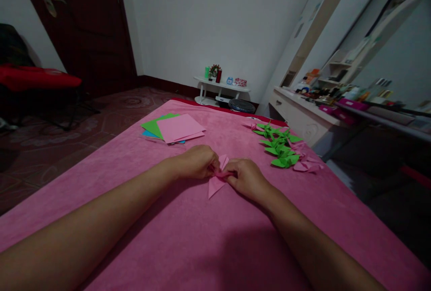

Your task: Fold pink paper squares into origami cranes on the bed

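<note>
Between my two hands is a piece of folded pink origami paper (216,186), with one pointed flap toward me and another pointing away. My left hand (199,161) is closed, its fingers pinching the paper's left side. From the right, my right hand (247,178) pinches the same paper, thumb and fingers pressed together. Both hands rest low over the pink cloth (188,232). The fingers hide the middle of the fold.
A stack of square paper sheets (182,128), pink, green and blue, lies to the left beyond my hands. Several green folded paper cranes (284,160) and pink ones (308,164) sit at the right. Farther off stand a white shelf (218,83) and a cluttered dresser (303,113).
</note>
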Available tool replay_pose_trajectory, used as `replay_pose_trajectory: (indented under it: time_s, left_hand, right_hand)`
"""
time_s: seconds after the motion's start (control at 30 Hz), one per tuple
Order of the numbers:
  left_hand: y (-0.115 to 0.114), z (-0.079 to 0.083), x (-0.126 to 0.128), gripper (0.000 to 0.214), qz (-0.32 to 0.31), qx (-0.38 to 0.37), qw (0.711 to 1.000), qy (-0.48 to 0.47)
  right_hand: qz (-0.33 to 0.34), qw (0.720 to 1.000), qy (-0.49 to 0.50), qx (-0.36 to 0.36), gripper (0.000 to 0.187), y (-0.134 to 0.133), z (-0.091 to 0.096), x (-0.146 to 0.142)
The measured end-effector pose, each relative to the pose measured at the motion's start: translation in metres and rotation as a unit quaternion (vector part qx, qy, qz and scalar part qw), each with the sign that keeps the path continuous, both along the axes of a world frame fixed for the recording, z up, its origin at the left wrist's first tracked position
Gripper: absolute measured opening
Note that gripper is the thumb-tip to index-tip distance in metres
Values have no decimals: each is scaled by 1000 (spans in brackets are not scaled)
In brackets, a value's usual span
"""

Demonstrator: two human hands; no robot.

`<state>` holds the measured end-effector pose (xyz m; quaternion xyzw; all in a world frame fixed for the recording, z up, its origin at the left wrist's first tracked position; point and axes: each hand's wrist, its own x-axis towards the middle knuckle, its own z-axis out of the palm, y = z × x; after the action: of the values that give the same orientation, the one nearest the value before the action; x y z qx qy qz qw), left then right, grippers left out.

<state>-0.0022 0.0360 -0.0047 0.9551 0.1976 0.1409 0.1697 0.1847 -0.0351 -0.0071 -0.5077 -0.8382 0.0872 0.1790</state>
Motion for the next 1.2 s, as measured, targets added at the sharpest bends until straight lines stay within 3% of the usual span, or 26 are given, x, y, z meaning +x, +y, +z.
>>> replay_pose_trajectory:
  time_s: [0.17, 0.57, 0.77, 0.93, 1.2]
  left_hand:
    - [-2, 1, 1, 25, -40, 35, 998, 25]
    - [-15, 9, -2, 22, -70, 122, 989, 49]
    - [-20, 1, -15, 24, -78, 128, 989, 22]
    - [-22, -5, -20, 29, -66, 142, 988, -4]
    - [-24, -12, -29, 18, -60, 217, 974, 1]
  right_hand:
    - [17, 999, -40, 4, 31, -2, 3, -1]
    - [50, 988, -146, 26, 22, -11, 15, -8]
    - [70, 981, -173, 47, 13, -18, 16, -9]
    - [83, 980, -171, 56, 20, -16, 15, -9]
    - [190, 959, -109, 177, 23, -18, -1, -5]
